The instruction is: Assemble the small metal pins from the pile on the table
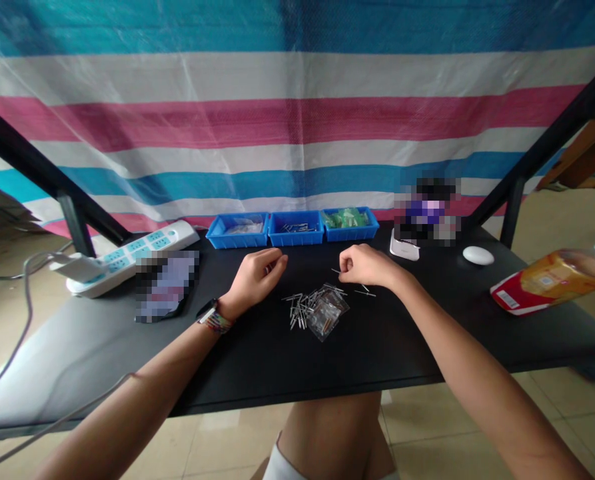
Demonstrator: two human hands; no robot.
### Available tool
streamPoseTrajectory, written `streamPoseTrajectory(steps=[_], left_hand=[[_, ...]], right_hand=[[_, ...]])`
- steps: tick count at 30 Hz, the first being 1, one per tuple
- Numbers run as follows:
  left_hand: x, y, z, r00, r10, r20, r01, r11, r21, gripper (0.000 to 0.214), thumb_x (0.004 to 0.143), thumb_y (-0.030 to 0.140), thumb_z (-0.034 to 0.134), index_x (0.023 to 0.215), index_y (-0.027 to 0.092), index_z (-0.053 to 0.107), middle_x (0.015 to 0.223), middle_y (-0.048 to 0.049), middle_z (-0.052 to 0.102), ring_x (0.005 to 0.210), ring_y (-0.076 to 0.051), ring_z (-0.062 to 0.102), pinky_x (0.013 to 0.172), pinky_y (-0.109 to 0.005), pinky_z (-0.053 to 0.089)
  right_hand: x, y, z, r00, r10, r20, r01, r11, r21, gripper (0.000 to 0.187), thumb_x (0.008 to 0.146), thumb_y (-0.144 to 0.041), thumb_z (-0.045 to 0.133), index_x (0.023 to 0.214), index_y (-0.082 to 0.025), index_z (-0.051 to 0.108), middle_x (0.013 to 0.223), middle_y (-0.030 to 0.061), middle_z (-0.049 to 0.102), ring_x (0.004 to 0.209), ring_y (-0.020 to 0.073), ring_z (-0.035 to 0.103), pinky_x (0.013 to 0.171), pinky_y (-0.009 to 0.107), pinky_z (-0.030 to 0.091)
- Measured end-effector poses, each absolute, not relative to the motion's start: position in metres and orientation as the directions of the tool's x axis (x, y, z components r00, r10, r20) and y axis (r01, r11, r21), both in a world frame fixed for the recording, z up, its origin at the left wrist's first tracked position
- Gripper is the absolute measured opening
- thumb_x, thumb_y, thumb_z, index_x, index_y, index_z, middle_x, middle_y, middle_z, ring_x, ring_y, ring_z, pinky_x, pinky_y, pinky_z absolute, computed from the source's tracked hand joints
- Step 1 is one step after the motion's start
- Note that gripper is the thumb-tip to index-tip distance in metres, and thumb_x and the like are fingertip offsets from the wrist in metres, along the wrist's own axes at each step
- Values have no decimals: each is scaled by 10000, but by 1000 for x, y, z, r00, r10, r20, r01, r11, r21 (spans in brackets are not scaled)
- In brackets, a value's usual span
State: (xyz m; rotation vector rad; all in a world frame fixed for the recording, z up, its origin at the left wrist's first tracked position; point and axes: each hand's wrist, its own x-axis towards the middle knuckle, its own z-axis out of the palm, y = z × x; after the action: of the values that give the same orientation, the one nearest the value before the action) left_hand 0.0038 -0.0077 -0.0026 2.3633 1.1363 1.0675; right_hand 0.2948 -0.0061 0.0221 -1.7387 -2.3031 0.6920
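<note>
My right hand (364,265) is closed in a pinch above the black table, and a thin metal pin (336,271) sticks out from its fingertips to the left. My left hand (258,275) is curled shut over the table; whatever it may hold is hidden by the fingers. Between and below the hands lies a loose pile of thin metal pins (300,310), with a small clear plastic bag (324,315) resting against it. A few loose pins (366,292) lie just under my right hand.
Three blue bins stand at the back: the left bin (214,239) holds clear bags, the middle bin (296,238) metal pins, the right bin (352,233) green bags. A power strip (142,250), phone (170,287), white case (404,250), white oval object (478,255) and bottle (542,280) surround them.
</note>
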Motion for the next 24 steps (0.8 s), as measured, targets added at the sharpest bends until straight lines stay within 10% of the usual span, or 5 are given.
streamPoseTrajectory(steps=[9,14,24], left_hand=[[3,-7,-4,441,749,495,482,-663,573,317,1052,354,544,774,204,526,720,-3,557,642,-141,515,614,-275,415],[5,-7,-8,501,707,499,394,-700,596,211,1021,332,651,1188,204,663,976,-50,699,775,-159,655,705,-275,543],[7,-8,-8,512,661,549,371,-746,553,156,1018,315,684,1122,200,702,967,-50,703,765,-149,654,689,-260,553]], right_hand=[[283,-4,11,-494,856,149,556,443,-704,29,806,-174,703,808,-189,678,873,12,678,690,121,558,644,253,399],[264,-11,7,-479,861,168,294,338,-894,123,874,-304,716,870,-185,685,731,-26,625,584,105,460,552,244,342],[248,-12,-6,-391,912,122,76,164,-983,245,818,-395,824,880,-172,743,677,-10,652,574,133,579,524,255,428]])
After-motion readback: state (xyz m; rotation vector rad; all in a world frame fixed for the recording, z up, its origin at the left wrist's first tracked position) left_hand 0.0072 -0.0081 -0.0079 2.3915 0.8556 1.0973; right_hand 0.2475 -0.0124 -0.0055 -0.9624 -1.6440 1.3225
